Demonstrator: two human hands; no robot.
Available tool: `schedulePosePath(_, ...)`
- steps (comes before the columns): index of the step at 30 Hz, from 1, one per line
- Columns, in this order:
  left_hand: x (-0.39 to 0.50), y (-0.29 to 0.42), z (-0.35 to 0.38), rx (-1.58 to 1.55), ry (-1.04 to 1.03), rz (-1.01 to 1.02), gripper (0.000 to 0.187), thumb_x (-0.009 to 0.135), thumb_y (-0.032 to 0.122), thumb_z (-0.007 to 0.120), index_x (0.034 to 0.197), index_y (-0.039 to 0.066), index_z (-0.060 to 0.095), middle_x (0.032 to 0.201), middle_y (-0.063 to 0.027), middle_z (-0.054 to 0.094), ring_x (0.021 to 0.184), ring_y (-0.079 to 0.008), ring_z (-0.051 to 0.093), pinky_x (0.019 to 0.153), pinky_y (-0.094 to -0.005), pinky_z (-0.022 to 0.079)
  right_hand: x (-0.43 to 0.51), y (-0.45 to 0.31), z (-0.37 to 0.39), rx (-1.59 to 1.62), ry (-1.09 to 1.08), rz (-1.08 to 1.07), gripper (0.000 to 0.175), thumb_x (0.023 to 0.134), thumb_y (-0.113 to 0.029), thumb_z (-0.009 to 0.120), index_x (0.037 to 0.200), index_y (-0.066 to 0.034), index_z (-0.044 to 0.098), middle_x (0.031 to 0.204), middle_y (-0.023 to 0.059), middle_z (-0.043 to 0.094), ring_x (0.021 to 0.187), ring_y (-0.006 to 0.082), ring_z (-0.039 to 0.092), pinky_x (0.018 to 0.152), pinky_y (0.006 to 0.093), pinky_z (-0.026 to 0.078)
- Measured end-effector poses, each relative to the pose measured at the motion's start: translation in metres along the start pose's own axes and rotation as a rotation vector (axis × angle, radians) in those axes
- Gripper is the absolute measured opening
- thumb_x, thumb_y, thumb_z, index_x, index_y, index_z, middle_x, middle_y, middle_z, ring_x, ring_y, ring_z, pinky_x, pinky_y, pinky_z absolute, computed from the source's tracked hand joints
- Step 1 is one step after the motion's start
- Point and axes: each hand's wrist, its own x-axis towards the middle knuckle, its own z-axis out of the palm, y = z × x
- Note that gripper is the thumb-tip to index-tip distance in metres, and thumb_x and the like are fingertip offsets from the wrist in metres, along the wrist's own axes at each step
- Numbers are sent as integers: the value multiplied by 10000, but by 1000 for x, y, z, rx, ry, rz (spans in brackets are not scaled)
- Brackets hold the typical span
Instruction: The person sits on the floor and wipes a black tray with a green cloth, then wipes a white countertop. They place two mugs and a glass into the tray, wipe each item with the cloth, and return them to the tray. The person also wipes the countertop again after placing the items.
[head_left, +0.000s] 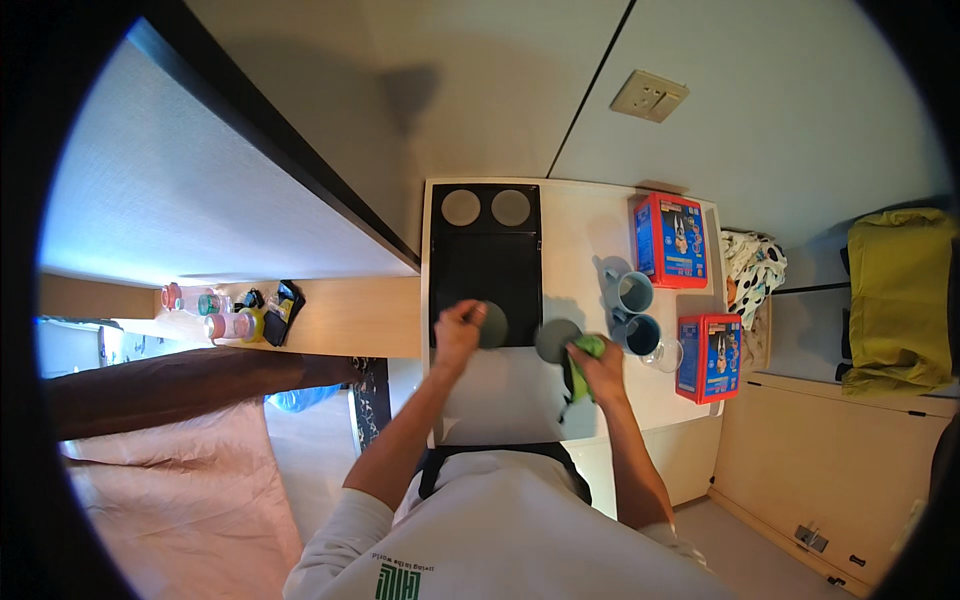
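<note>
My left hand (458, 337) pinches a round grey coaster (493, 326) by its left edge, over the near part of a black tray (486, 270). In my right hand (602, 366) is a bunched green cloth (578, 382) with a dark part hanging down. A second round grey disc (556, 341) meets the fingertips of that hand; whether they grip it or only touch it I cannot tell. Two more grey discs, a left one (460, 208) and a right one (511, 208), lie side by side at the tray's far end.
Right of the tray on the white tabletop (574, 225) stand a light blue mug (632, 291), a dark blue mug (640, 334), a clear glass (664, 354) and two red-and-blue packages (671, 240). Bottles (229, 325) and small items line a wooden ledge at left.
</note>
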Motion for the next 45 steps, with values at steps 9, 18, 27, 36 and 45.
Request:
schedulePosePath(9,89,18,-17,-208,181,-184,437,912,57,750,1317,-47,623,1140,-164,690,872,-251,720,551,-345,653,112,-51,117,66,98,92,469,769,-137,877,1188,-3,713,1018,159,761,931,264,729,862,368,571)
schedulePosePath(18,106,-10,-4,270,307,162,430,794,42,770,1205,-55,691,1006,-279,733,926,-428,724,791,-479,585,123,-45,129,-157,147,31,449,767,-206,873,1151,-20,733,1046,208,763,1007,395,724,919,456,560)
schedulePosePath(27,95,12,-20,545,240,305,273,840,105,763,1078,-7,692,943,-262,719,895,-484,682,781,-551,541,113,-66,126,-246,193,-91,276,812,-178,822,979,7,703,911,221,751,906,455,713,868,504,553)
schedulePosePath(36,97,1,-17,587,218,306,270,845,139,780,1073,15,704,956,-263,716,899,-486,681,767,-556,548,114,-65,125,-363,165,-183,248,840,-178,788,968,15,700,895,240,744,859,456,719,819,513,568)
schedulePosePath(45,106,-13,-16,742,183,399,202,903,207,755,890,29,662,883,-246,693,817,-447,679,707,-539,546,106,-65,125,-600,131,-228,340,773,-156,807,1038,6,670,866,275,721,858,466,721,783,538,598)
